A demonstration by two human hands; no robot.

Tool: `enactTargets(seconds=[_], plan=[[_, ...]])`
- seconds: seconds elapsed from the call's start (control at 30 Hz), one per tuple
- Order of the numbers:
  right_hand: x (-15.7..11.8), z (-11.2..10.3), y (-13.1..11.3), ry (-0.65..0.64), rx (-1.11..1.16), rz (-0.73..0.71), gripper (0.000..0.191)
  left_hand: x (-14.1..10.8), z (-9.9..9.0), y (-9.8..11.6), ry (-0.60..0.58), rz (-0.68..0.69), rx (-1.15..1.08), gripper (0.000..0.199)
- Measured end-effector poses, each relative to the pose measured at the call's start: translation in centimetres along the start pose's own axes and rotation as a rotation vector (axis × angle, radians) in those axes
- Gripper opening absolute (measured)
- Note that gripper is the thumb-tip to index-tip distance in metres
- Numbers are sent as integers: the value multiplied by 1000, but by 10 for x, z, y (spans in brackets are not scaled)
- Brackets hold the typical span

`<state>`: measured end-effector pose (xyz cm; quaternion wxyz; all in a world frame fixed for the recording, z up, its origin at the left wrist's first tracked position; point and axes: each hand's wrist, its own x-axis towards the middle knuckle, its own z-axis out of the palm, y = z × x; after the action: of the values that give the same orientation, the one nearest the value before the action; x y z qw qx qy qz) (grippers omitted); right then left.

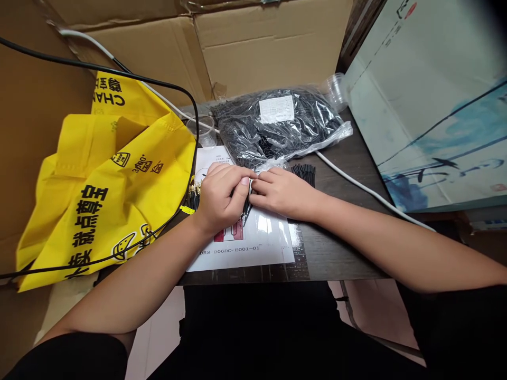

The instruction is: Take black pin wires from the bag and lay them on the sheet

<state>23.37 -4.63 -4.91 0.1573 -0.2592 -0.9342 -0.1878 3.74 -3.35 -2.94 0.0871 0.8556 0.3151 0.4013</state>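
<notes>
Black clothing (257,327) fills the near end, and past the table (348,253) edge both hands meet over some skinny dark pieces (247,206).
Left hand (224,195) and right hand (282,192) are curled in, fingertips nearly together above the printed sheet (273,237); honestly can't tell if they're pinching anything, the knuckles block it. Those skinny dark pieces show just below the left thumb and right beside the right fingertips, so neither hand is clearly nearer, with the long axis slanting toward the lap and a bit left. Black bundle (304,173) sits just past the right hand, gold-tipped bunch (194,196) just beside the left.
</notes>
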Motion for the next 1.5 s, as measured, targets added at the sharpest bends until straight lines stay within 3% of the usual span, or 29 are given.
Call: enactTargets(seconds=[0.37, 0.63, 0.8, 1.07, 1.37, 1.5], plan=[[-6, -1, 1, 38, -34, -15, 23, 0, 2, 3, -74, 36, 53, 23], [-7, -6, 2, 104, -14, 71, 21, -2, -2, 7, -86, -2, 73, 21], [-9, -6, 5, 98, 58, 198, 25, 0, 1, 11, -121, -12, 218, 11], [-3, -2, -4, 219, 131, 463, 20, -3, -1, 2, -143, 71, 355, 14], [-3, 3, -2, 246, 77, 396, 18, -3, -4, -1, -71, 102, 451, 12], [-1, 1, 0, 221, 63, 393, 20, -3, -2, 0, -114, 115, 434, 19]])
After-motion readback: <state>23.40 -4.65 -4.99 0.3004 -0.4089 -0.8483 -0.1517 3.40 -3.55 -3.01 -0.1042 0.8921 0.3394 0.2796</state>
